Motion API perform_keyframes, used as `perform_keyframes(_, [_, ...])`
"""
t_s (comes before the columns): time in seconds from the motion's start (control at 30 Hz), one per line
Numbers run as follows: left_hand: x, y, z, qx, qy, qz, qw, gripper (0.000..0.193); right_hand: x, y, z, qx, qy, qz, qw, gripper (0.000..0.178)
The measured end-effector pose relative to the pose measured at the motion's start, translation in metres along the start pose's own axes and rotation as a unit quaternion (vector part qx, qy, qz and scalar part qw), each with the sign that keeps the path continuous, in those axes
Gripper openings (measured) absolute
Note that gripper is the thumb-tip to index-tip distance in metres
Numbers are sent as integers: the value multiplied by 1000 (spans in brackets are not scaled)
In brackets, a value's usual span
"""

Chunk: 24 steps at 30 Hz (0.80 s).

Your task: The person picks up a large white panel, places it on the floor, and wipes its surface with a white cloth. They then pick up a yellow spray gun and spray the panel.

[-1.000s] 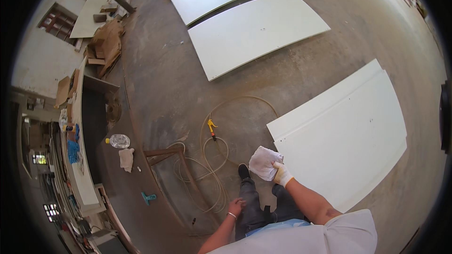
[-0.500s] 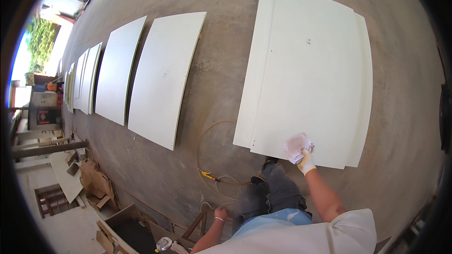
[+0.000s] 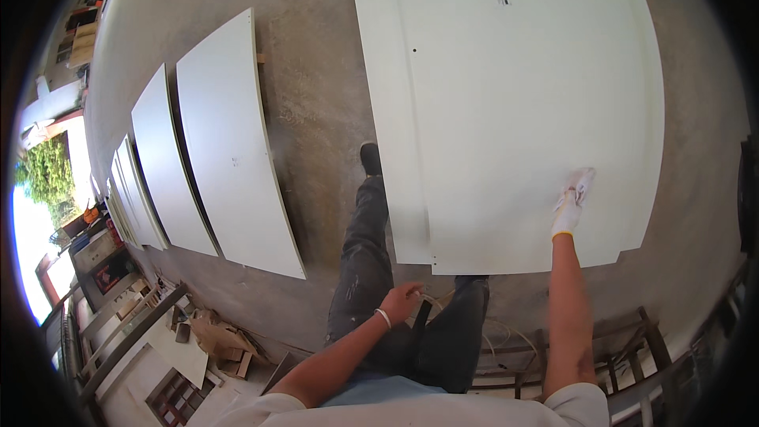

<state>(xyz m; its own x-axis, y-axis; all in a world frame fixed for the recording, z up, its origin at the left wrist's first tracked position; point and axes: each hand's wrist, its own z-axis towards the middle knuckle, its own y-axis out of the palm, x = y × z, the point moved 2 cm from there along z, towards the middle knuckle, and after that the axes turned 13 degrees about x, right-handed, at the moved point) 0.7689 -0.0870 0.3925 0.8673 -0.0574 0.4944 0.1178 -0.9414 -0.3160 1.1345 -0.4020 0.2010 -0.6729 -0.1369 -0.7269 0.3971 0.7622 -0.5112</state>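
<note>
On the big white panel (image 3: 506, 103), lying flat on the grey concrete floor (image 3: 316, 111), a white cloth (image 3: 579, 186) is pressed down by the right hand (image 3: 566, 217). A white glove is worn on that hand, and the cloth is bunched under its fingers, so the hand is closed around the cloth. The cloth is found near the panel's close edge, toward its right side, and it touches the panel. Most of the panel stretches away from the cloth, up and to the left in the picture. The long side of the panel runs away from the person, so the unwiped part lies ahead of the hand and across to its left.

The left hand (image 3: 402, 302) is held low, by the hip, just above the dark trousers (image 3: 371, 269). The fingers are curled, and something thin and pale may be pinched in them, but it cannot be told for sure. This hand is well apart from the cloth and the panel, so the right hand is much the nearer one.

More white panels (image 3: 229, 158) are laid side by side on the floor to the left. A wooden frame (image 3: 624, 348) is seen by the lower right
</note>
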Motion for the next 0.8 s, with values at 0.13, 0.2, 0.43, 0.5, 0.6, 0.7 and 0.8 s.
perform_keyframes(0.13, [1, -17, 102, -225, 15, 180, 957, 34, -3, 112, 12, -8, -144, -262, 954, 62])
perform_keyframes(0.2, [4, -39, 147, -264, 52, 179, 946, 38, -23, 164, 12, 28, -400, -294, 867, 63])
perform_keyframes(0.43, [29, -84, 244, -244, 49, 169, 954, 39, -104, 282, 18, -56, -518, -212, 827, 55])
perform_keyframes(0.5, [40, -82, 243, -259, 82, 169, 947, 40, -110, 296, 2, -87, -568, -225, 787, 54])
perform_keyframes(0.6, [49, -78, 242, -309, 77, 185, 930, 41, -98, 300, -37, -159, -500, -179, 833, 55])
perform_keyframes(0.7, [55, -80, 244, -317, 105, 198, 921, 44, -73, 290, -99, -108, -530, -252, 802, 59])
perform_keyframes(0.8, [60, -85, 248, -309, 115, 187, 926, 46, -46, 278, -175, -160, -538, -358, 746, 67])
